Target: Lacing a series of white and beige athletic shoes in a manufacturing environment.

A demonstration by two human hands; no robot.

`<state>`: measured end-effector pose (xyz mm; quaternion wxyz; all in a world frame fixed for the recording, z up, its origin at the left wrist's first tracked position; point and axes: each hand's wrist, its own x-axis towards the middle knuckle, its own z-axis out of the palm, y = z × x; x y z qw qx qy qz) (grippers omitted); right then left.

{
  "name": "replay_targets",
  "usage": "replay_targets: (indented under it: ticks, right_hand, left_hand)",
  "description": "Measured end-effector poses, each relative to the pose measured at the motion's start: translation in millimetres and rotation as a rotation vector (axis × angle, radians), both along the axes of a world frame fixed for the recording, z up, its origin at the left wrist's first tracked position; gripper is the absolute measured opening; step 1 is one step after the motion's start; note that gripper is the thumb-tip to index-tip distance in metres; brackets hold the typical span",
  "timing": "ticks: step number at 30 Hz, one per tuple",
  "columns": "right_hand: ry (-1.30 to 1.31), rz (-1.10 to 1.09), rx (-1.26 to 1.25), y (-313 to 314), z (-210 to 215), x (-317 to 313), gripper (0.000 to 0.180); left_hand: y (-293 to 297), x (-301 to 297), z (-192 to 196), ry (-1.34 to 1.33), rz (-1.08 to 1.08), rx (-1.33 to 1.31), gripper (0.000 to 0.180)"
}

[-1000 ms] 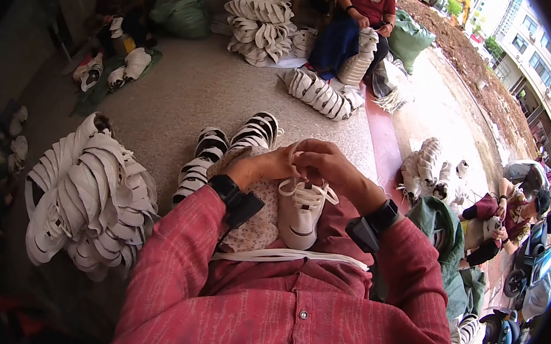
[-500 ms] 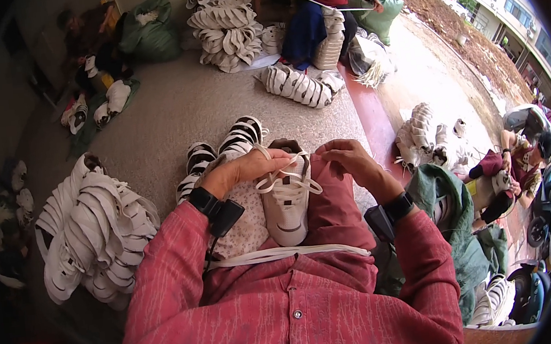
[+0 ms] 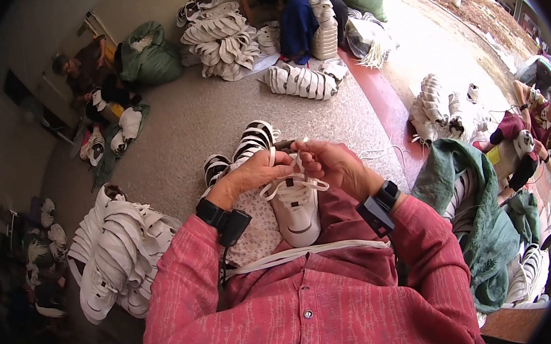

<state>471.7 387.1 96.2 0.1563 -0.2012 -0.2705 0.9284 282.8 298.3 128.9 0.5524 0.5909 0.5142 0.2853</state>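
Observation:
A white shoe upper (image 3: 296, 218) lies on my lap, its toe toward me, with a white shoelace (image 3: 302, 184) looped across its front. My left hand (image 3: 257, 175) is at the left of its opening, thumb and fingers pinched on the lace. From the right, my right hand (image 3: 336, 164) pinches the lace near the top eyelets, its fingertips close to the left hand's. Spare white laces (image 3: 277, 260) lie across my lap. Just beyond the hands stand stacked black-and-white shoe uppers (image 3: 254, 139). The hands partly hide the shoe's opening.
A heap of white uppers (image 3: 120, 250) is at my left. Green sacking (image 3: 467, 200) with more uppers stands at my right. Farther off are a tall stack of uppers (image 3: 219, 38), a bundled row of uppers (image 3: 300, 82), a green sack (image 3: 148, 55) and several people working.
My right hand has moved left to the top of the shoe, close to my left hand. The whole view has shifted a little. Across the floor, a person still stretches a white lace.

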Motion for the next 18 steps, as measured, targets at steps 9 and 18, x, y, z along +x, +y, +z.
replay_targets:
  ticks: [9, 18]
  right_hand:
    - [-0.066, -0.096, 0.566, -13, 48, -4, 0.023]
    - [-0.125, -0.035, 1.242, -49, 91, -3, 0.024]
  left_hand:
    - [-3, 1, 16, 0.078, -0.136, -0.083, 0.041]
    - [2, -25, -12, -0.269, -0.003, 0.042, 0.062]
